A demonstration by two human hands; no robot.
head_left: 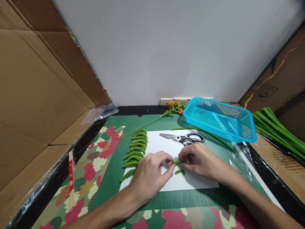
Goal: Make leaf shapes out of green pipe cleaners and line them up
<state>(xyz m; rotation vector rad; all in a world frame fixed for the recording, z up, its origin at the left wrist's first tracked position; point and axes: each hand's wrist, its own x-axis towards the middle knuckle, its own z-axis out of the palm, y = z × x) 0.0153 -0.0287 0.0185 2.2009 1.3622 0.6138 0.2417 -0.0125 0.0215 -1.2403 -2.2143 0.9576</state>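
Note:
Between my two hands is a short green fuzzy stem piece (pixel 176 162). My left hand (pixel 154 170) pinches its left end, and my right hand (pixel 199 160) has its fingers closed on the right end. Just below it, a small bent green piece (pixel 179 171) lies on the white sheet (pixel 157 144). Several curved green fuzzy pieces (pixel 135 149) form a column along the sheet's left edge, the lower ones partly behind my left hand. Scissors (pixel 182 138) with black and white handles lie above my right hand, which partly hides the lower handle.
A blue basket (pixel 219 133) sits at the back right, beside an orange flower stem (pixel 175 108). One long green stem (pixel 214 136) curves below the basket. Green stems (pixel 278 130) are bundled at far right. A red-wrapped stick packet (pixel 71 178) lies left; cardboard walls flank the table.

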